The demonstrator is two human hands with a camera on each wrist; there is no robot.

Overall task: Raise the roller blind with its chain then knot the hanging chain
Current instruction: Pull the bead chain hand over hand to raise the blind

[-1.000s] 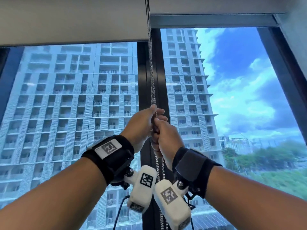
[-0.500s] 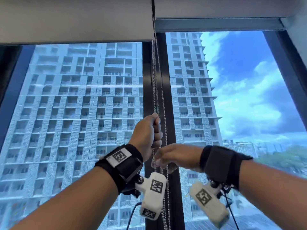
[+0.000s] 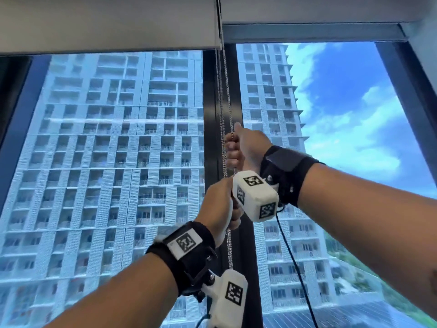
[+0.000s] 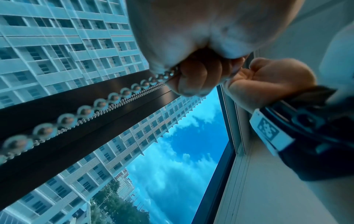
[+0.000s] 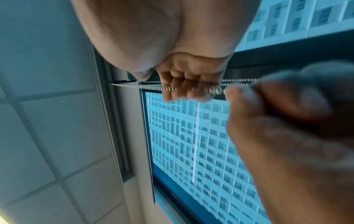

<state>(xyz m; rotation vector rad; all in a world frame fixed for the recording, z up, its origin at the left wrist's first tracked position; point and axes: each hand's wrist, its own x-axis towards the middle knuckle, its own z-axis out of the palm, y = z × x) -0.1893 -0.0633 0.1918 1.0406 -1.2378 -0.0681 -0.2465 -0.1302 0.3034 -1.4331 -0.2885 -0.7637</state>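
Note:
The grey roller blind [image 3: 106, 22] is rolled up high, with its bottom edge across the top of the window. Its metal bead chain [image 3: 224, 91] hangs in two strands in front of the dark window post [image 3: 209, 114]. My right hand [image 3: 238, 147] grips the chain at the upper spot, fingers curled round it [image 5: 184, 86]. Just below, my left hand [image 3: 222, 204] is closed on the same chain [image 4: 86, 110], which runs out of its fist [image 4: 191, 77]. Below the left hand the chain [image 3: 229, 247] hangs loose.
Two large glass panes flank the post, showing a tall building [image 3: 106, 162] on the left and sky on the right. The window frame's right side [image 3: 411, 95] and a grey wall [image 4: 277, 181] lie to the right. A black cable [image 3: 293, 261] dangles from the right wrist camera.
My right hand let go low down, rose past the left and took the chain above it. My left hand pulled down with the chain and now sits below the right.

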